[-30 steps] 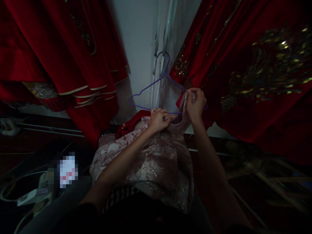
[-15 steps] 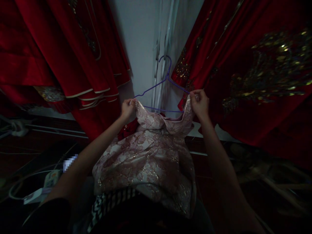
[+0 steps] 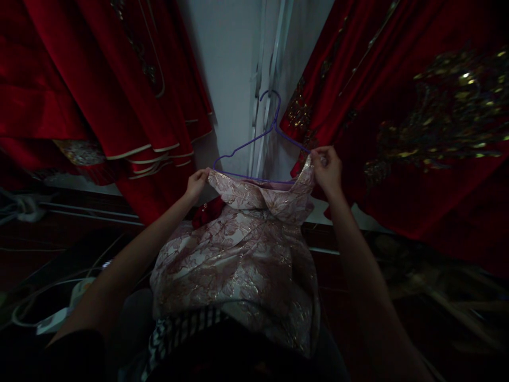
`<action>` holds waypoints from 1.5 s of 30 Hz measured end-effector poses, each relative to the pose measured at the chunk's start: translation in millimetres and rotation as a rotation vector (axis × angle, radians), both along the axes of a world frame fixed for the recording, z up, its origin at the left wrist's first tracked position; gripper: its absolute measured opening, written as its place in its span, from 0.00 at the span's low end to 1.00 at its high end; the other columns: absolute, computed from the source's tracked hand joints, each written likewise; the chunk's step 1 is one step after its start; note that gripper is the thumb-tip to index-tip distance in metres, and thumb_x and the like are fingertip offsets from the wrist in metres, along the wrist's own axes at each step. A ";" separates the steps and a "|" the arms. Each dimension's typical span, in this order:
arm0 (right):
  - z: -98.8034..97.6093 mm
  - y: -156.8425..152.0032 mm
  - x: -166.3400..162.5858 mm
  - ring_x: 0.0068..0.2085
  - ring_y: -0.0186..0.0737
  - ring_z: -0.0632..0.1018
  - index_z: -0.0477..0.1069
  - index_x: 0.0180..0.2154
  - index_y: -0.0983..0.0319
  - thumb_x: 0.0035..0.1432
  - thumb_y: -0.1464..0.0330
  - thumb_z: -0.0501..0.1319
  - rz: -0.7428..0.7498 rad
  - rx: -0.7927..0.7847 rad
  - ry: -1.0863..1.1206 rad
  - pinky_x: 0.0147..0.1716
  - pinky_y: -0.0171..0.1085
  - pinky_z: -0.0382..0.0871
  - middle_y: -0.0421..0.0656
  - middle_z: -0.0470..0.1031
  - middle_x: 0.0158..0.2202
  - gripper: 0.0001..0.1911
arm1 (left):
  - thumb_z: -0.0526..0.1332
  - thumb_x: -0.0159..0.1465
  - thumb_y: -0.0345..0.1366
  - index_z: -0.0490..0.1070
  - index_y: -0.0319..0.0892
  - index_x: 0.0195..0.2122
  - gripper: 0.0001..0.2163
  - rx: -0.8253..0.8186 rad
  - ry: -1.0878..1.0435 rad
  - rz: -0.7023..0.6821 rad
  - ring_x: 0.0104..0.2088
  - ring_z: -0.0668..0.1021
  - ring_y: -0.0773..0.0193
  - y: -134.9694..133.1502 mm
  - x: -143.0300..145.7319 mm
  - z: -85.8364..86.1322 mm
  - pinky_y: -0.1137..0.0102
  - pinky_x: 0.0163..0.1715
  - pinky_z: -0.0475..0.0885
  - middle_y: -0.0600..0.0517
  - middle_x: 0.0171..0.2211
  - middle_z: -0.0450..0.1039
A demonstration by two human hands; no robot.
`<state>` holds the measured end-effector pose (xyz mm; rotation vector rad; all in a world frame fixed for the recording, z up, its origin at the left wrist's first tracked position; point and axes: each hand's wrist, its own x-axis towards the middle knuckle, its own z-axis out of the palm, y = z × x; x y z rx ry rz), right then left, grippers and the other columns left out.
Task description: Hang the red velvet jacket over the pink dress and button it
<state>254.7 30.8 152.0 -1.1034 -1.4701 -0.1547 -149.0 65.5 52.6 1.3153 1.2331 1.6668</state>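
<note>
A pale pink dress with a metallic floral pattern lies spread over my lap, its neckline pointing away from me. My left hand pinches the dress's left shoulder, just below and outside the left end of a purple hanger. That end of the hanger is bare. My right hand is closed on the right shoulder, and the hanger's right end runs into the cloth at its fingertips. The hanger's lower bar passes along the top of the neckline, and its hook points up against the pale wall.
Red garments with pale piping hang on the left. More red cloth with gold sequins hangs on the right. A pale panel stands between them. Cables and a white power strip lie low on the left.
My left hand has moved left and slightly down, drawing the dress's left shoulder off the hanger's end, which now shows. My right hand has barely moved.
</note>
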 end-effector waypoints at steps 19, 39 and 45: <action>-3.9 1.9 -2.6 0.35 0.38 0.76 0.69 0.36 0.59 0.59 0.53 0.56 0.041 -0.010 0.025 0.39 0.38 0.69 0.40 0.75 0.32 0.16 | 0.66 0.53 0.52 0.78 0.40 0.37 0.20 0.166 -0.021 -0.175 0.37 0.76 0.64 12.2 13.9 54.9 0.72 0.38 0.69 0.50 0.37 0.77; -6.7 4.7 -1.3 0.33 0.37 0.75 0.69 0.35 0.59 0.58 0.54 0.57 0.062 -0.036 0.056 0.35 0.37 0.69 0.40 0.74 0.31 0.15 | 0.69 0.48 0.51 0.77 0.41 0.39 0.22 -0.039 -0.252 -0.046 0.35 0.76 0.68 -18.0 -15.1 0.7 0.74 0.36 0.69 0.50 0.38 0.77; -5.5 3.0 -1.5 0.33 0.37 0.76 0.69 0.36 0.59 0.59 0.53 0.56 0.056 -0.035 0.036 0.35 0.36 0.69 0.40 0.75 0.32 0.16 | 0.67 0.49 0.54 0.77 0.40 0.42 0.26 0.008 -0.156 -0.012 0.37 0.77 0.65 -18.6 -15.6 5.4 0.73 0.36 0.71 0.47 0.41 0.77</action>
